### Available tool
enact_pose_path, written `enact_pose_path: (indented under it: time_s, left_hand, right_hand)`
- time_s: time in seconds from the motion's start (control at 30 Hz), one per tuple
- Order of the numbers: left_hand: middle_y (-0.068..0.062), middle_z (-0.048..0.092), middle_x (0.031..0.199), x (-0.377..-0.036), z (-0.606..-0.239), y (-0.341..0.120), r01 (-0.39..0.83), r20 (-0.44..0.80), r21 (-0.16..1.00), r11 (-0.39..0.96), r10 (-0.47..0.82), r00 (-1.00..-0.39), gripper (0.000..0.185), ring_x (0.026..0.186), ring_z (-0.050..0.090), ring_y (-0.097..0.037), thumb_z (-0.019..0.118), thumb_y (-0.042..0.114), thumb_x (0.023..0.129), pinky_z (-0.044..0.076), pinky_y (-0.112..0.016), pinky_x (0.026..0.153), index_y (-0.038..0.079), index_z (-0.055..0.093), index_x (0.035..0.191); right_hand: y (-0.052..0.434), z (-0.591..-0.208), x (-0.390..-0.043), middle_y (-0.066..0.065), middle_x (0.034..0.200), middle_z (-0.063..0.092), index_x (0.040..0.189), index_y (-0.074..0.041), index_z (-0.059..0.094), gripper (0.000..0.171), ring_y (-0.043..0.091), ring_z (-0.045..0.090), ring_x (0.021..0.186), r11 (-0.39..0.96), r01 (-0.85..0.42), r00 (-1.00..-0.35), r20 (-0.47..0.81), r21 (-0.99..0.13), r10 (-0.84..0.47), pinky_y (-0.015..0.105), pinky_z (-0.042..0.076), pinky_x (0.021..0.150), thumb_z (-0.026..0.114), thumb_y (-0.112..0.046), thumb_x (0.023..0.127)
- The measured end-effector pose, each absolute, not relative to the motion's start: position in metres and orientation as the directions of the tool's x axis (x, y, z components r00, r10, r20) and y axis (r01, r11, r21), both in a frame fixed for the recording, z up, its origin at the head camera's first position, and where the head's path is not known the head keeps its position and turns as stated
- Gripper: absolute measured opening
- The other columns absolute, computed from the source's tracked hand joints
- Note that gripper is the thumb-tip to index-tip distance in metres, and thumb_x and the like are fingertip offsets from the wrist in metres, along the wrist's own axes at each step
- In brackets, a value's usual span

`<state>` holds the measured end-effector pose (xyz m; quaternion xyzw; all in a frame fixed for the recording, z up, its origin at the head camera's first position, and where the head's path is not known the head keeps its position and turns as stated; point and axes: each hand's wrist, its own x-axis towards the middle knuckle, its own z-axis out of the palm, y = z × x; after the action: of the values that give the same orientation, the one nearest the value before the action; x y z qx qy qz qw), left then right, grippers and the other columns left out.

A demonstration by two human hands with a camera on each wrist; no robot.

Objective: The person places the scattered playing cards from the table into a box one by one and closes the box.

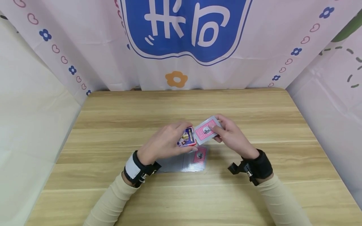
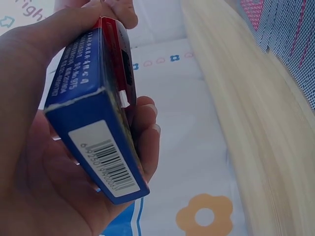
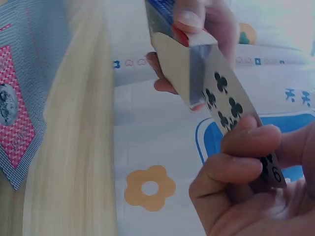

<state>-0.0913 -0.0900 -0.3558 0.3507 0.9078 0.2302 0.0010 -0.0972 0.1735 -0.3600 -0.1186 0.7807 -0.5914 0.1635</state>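
Note:
My left hand (image 1: 165, 142) grips a blue and red card box (image 1: 187, 137) above the table's middle; the box (image 2: 101, 110) fills the left wrist view, barcode end towards the camera. My right hand (image 1: 230, 133) pinches a playing card (image 1: 207, 130) with a pink patterned back, its edge at the box's open end. In the right wrist view the card (image 3: 229, 105) shows black club pips, and the box mouth (image 3: 184, 59) meets it. Under both hands a spread of cards (image 1: 188, 160) lies face down on the table.
The wooden table (image 1: 113, 125) stands against a white curtain with a blue emblem (image 1: 185, 28) and an orange flower (image 1: 176, 79). White cloth walls close in left and right. Both wrists wear black straps with cameras.

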Motion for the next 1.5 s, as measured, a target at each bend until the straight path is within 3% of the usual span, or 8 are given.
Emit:
enact_pose_path:
  time_s: [0.4,0.57,0.67,0.87,0.97,1.17,1.4,1.5]
  left_hand:
    - [-0.003,0.07,0.109,-0.092,-0.358,-0.089,0.643,0.19,0.425,0.638,0.632,-0.752,0.072,0.084,0.064,-0.007,0.084,0.053,0.087,0.055,-0.021,0.07,0.008,0.058,0.138]
    - [-0.007,0.072,0.115,-0.094,-0.359,-0.091,0.661,0.218,0.42,0.621,0.638,-0.738,0.071,0.088,0.067,-0.009,0.083,0.05,0.089,0.058,-0.023,0.074,0.007,0.058,0.139]
    - [-0.007,0.072,0.116,-0.095,-0.359,-0.092,0.664,0.223,0.415,0.622,0.638,-0.737,0.071,0.088,0.067,-0.009,0.082,0.05,0.089,0.059,-0.023,0.074,0.006,0.058,0.139]
    - [-0.009,0.073,0.116,-0.095,-0.358,-0.092,0.648,0.202,0.418,0.637,0.631,-0.749,0.073,0.089,0.069,-0.01,0.084,0.047,0.088,0.06,-0.025,0.076,0.003,0.058,0.14]
    - [-0.01,0.073,0.119,-0.094,-0.358,-0.092,0.639,0.187,0.417,0.646,0.628,-0.756,0.074,0.09,0.068,-0.011,0.084,0.049,0.088,0.06,-0.026,0.077,0.004,0.058,0.142]
    - [-0.008,0.072,0.119,-0.094,-0.357,-0.094,0.618,0.154,0.415,0.668,0.618,-0.771,0.076,0.09,0.067,-0.01,0.082,0.053,0.088,0.06,-0.027,0.077,0.008,0.056,0.144]
    - [-0.007,0.072,0.118,-0.094,-0.355,-0.094,0.614,0.149,0.413,0.673,0.616,-0.774,0.077,0.09,0.066,-0.011,0.081,0.055,0.088,0.06,-0.028,0.078,0.009,0.056,0.144]
    - [-0.006,0.072,0.114,-0.094,-0.355,-0.095,0.616,0.15,0.409,0.673,0.616,-0.773,0.076,0.088,0.066,-0.01,0.081,0.055,0.089,0.059,-0.026,0.075,0.008,0.056,0.143]
  right_hand:
    - [0.152,-0.366,-0.083,0.01,0.076,0.061,0.131,-0.003,0.054,0.023,0.018,0.053,0.06,0.301,-0.113,-0.93,-0.007,-0.947,-0.368,0.023,0.039,0.054,0.052,-0.016,0.111]
    - [0.147,-0.365,-0.079,0.009,0.094,0.071,0.155,-0.004,0.045,0.049,0.027,0.065,0.075,0.414,-0.214,-0.838,-0.051,-0.885,-0.543,0.026,0.051,0.064,0.049,-0.029,0.113]
    - [0.146,-0.365,-0.078,0.006,0.091,0.071,0.162,-0.002,0.036,0.055,0.028,0.066,0.075,0.441,-0.277,-0.799,-0.05,-0.854,-0.6,0.026,0.051,0.066,0.041,-0.031,0.115]
    - [0.152,-0.371,-0.083,0.006,0.091,0.071,0.138,-0.01,0.062,0.042,0.015,0.063,0.073,0.467,-0.31,-0.826,-0.009,-0.828,-0.564,0.027,0.05,0.064,0.033,-0.031,0.117]
    - [0.153,-0.374,-0.087,0.007,0.089,0.07,0.125,-0.008,0.067,0.036,0.015,0.06,0.073,0.505,-0.32,-0.836,-0.011,-0.802,-0.548,0.027,0.049,0.066,0.039,-0.03,0.116]
    - [0.153,-0.387,-0.095,0.006,0.093,0.072,0.118,-0.001,0.07,0.026,0.011,0.062,0.078,0.649,-0.396,-0.828,-0.053,-0.649,-0.558,0.028,0.054,0.072,0.062,-0.022,0.106]
    - [0.152,-0.41,-0.097,0.005,0.094,0.061,0.119,0.002,0.063,0.062,0.015,0.053,0.079,0.786,-0.428,-0.802,-0.213,-0.446,-0.558,0.029,0.048,0.069,0.085,-0.046,0.087]
    - [0.151,-0.415,-0.096,0.004,0.09,0.056,0.112,0.001,0.063,0.064,0.016,0.05,0.077,0.8,-0.448,-0.806,-0.208,-0.399,-0.555,0.028,0.044,0.065,0.089,-0.05,0.082]
